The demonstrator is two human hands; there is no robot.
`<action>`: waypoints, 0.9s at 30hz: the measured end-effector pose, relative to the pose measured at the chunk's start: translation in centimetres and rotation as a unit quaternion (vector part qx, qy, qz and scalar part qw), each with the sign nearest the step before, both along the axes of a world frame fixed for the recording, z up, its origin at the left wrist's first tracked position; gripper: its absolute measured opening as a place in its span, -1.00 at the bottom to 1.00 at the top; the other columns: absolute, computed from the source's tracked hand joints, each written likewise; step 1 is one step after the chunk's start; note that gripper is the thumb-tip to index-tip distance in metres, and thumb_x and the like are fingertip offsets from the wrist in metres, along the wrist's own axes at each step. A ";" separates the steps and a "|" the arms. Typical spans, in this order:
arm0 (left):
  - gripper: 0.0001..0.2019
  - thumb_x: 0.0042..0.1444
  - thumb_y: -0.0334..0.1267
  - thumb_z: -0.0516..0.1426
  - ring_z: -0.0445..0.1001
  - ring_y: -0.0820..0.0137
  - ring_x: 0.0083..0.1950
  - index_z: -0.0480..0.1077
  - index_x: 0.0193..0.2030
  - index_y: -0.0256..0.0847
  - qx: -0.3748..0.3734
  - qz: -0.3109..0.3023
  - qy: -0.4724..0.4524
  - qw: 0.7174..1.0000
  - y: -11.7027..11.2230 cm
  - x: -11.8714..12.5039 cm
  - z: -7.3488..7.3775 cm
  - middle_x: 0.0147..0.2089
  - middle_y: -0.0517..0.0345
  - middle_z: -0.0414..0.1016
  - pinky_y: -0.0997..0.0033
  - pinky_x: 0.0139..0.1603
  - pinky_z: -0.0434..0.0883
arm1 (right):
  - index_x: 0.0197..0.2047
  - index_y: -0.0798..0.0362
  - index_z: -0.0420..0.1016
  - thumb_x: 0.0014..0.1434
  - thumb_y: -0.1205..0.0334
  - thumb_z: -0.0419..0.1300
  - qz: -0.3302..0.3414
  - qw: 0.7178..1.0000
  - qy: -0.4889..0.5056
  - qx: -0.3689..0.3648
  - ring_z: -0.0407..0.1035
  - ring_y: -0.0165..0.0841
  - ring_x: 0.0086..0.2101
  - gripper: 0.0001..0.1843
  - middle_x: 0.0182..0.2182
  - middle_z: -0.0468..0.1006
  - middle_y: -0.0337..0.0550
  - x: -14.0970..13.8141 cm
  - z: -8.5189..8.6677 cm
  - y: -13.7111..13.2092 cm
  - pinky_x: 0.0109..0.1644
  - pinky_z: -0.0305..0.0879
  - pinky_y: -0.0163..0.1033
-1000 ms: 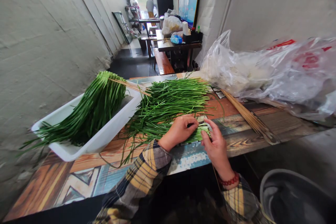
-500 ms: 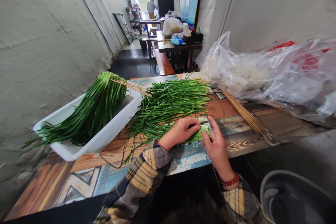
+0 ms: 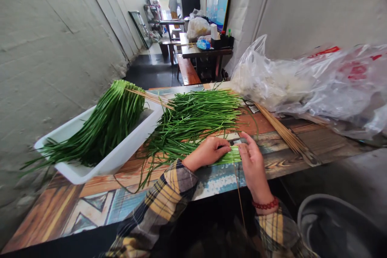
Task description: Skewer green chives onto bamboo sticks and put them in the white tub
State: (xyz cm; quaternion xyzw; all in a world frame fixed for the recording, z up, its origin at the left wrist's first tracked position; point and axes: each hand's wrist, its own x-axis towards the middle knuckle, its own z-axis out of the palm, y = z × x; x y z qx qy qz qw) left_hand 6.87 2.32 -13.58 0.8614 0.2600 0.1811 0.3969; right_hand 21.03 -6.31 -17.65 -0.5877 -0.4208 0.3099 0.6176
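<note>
My left hand (image 3: 209,154) is closed over a small bunch of garlic chives (image 3: 225,157), lying on the table, pale stem ends to the right. My right hand (image 3: 252,161), with a red bead bracelet at the wrist, is against those ends; its thumb and raised index finger are apart. A thin bamboo skewer (image 3: 240,195) crosses the stems and sticks out toward me past the table's edge. Behind my hands lies a larger pile of loose chives (image 3: 202,113).
At left, a white plastic tray (image 3: 117,155) bears skewered chives (image 3: 111,121) with skewer ends sticking out right. Bare skewers (image 3: 281,131) lie at right, beside plastic bags (image 3: 305,80). A grey bucket (image 3: 335,205) stands below right. A person (image 3: 173,6) is far off near the doorway.
My right hand has shifted slightly right, and its thumb has moved to the stem ends. The skewer now shows more clearly, hanging toward me. My left hand keeps its hold.
</note>
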 end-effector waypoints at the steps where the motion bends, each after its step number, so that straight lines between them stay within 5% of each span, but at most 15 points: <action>1: -0.73 0.22 -0.23 0.02 0.22 0.54 -0.43 0.43 -0.41 -0.31 0.002 0.001 0.001 1.000 0.0 0.0 -0.1 -0.50 0.27 0.32 0.58 -0.39 0.17 | 0.24 0.06 0.20 0.22 0.02 0.12 0.005 1.000 0.018 0.003 0.38 -0.33 -0.34 -0.42 -0.34 0.50 -0.16 0.0 0.2 0.2 -0.22 0.31 -0.21; 5: -0.73 0.21 -0.22 0.02 0.23 0.53 -0.43 0.43 -0.40 -0.31 0.006 0.009 0.002 1.000 0.0 0.0 -0.5 -0.49 0.26 0.35 0.57 -0.39 0.17 | 0.23 0.04 0.18 0.15 0.12 0.21 0.014 0.998 0.056 0.025 0.36 -0.38 -0.40 -0.39 -0.41 0.48 -0.27 0.1 0.9 1.0 -0.25 0.31 -0.25; 11: -0.74 0.21 -0.22 0.02 0.24 0.53 -0.42 0.44 -0.38 -0.32 -0.009 0.016 -0.008 1.000 0.1 0.0 -0.7 -0.47 0.24 0.37 0.58 -0.38 0.18 | 0.19 0.02 0.23 0.16 0.22 0.19 -0.020 0.994 -0.082 0.068 0.38 -0.38 -0.40 -0.47 -0.44 0.48 -0.29 0.4 2.0 1.4 -0.21 0.29 -0.22; 18: -0.73 0.19 -0.23 0.03 0.20 0.55 -0.45 0.41 -0.43 -0.33 -0.017 0.036 -0.008 0.999 0.2 -0.2 0.0 -0.51 0.26 0.31 0.57 -0.42 0.14 | 0.09 0.04 0.31 0.22 0.12 0.12 -0.040 0.983 -0.165 0.074 0.41 -0.34 -0.44 -0.61 -0.48 0.48 -0.26 3.5 4.1 2.5 -0.27 0.34 -0.21; 21: -0.72 0.20 -0.23 0.03 0.17 0.55 -0.46 0.40 -0.44 -0.33 -0.021 0.039 -0.010 0.999 0.1 -0.2 0.1 -0.52 0.27 0.29 0.57 -0.43 0.12 | 0.09 0.03 0.37 0.22 0.11 0.09 0.009 0.948 -0.316 0.045 0.45 -0.26 -0.36 -0.61 -0.44 0.54 -0.19 5.4 3.8 3.6 -0.14 0.35 -0.09; 24: -0.73 0.19 -0.22 0.03 0.18 0.55 -0.45 0.41 -0.43 -0.33 -0.028 0.041 -0.011 0.999 0.1 -0.2 0.0 -0.52 0.27 0.30 0.57 -0.42 0.13 | 0.01 0.02 0.47 0.17 0.08 0.13 0.031 0.891 -0.450 0.060 0.35 -0.14 0.02 -0.63 -0.04 0.53 0.00 7.1 3.1 4.2 0.15 0.18 0.04; 27: -0.74 0.19 -0.22 0.04 0.20 0.54 -0.44 0.42 -0.42 -0.33 -0.028 0.040 -0.011 0.999 0.1 -0.3 -0.1 -0.50 0.26 0.33 0.57 -0.41 0.14 | -0.11 0.05 0.53 0.26 0.09 0.02 0.003 0.899 -0.435 0.046 0.42 -0.19 -0.06 -0.67 -0.20 0.61 -0.02 7.9 2.8 4.1 0.12 0.24 -0.05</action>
